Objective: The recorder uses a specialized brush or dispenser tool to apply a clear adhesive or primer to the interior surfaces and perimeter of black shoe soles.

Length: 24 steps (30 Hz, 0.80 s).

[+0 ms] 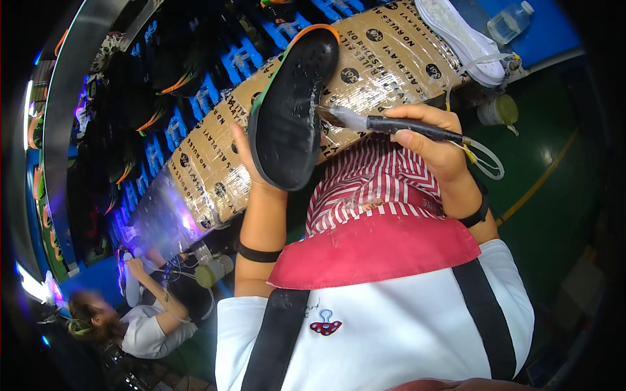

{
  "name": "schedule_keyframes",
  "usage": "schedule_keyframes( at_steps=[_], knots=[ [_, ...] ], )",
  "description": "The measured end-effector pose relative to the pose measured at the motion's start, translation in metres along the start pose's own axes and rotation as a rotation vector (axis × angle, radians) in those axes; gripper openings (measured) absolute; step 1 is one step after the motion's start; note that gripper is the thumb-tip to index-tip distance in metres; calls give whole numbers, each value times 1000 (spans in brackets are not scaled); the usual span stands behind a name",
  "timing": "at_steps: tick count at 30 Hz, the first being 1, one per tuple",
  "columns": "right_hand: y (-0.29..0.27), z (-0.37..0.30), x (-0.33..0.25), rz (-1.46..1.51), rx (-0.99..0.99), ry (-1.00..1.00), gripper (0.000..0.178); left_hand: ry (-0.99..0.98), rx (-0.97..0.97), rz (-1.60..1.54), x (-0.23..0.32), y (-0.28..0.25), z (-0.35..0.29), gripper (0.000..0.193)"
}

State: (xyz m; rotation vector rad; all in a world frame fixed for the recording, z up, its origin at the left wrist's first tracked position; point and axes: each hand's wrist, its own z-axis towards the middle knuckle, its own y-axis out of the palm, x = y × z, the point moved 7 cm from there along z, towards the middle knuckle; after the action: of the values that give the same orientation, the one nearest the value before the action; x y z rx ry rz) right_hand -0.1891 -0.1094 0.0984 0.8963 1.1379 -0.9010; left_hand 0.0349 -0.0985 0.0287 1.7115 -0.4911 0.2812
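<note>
My left hand (245, 156) holds up a black shoe sole (287, 124) with a green and orange edge, its inner side facing up. The sole hides most of the fingers. A brush with a black handle (417, 128) is gripped in my right hand (435, 146), and a clear tube runs from the handle's end. The wet-looking bristles (331, 116) meet the sole's right edge about midway along. A whitish wet streak follows that edge upward from the bristles.
Beneath my hands lies a taped cardboard cover (385, 58). A white shoe upper (466, 42) and a clear bottle (510, 23) stand far right, above a hanging pot (498, 111). Blue racks (241, 58) carry dark soles beyond. A co-worker (153, 319) handles a white shoe at lower left.
</note>
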Motion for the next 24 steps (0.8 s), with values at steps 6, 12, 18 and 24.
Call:
schedule_keyframes(
  at_steps=[6, 12, 18, 24],
  knots=[
    [6, -2, 2, 7, -11, 27, 25, -185, -180, -228, -43, -9, -20, 81],
    [15, 3, 2, 116, 105, 87, 21, -203, -183, -199, -68, -2, -17, 83],
    [17, 20, -15, -76, 267, 12, 18, -178, -178, -124, -86, -1, -21, 98],
    [5, 37, -37, -409, 515, -419, 13, -385, -113, -248, -111, 5, -35, 98]
  ],
)
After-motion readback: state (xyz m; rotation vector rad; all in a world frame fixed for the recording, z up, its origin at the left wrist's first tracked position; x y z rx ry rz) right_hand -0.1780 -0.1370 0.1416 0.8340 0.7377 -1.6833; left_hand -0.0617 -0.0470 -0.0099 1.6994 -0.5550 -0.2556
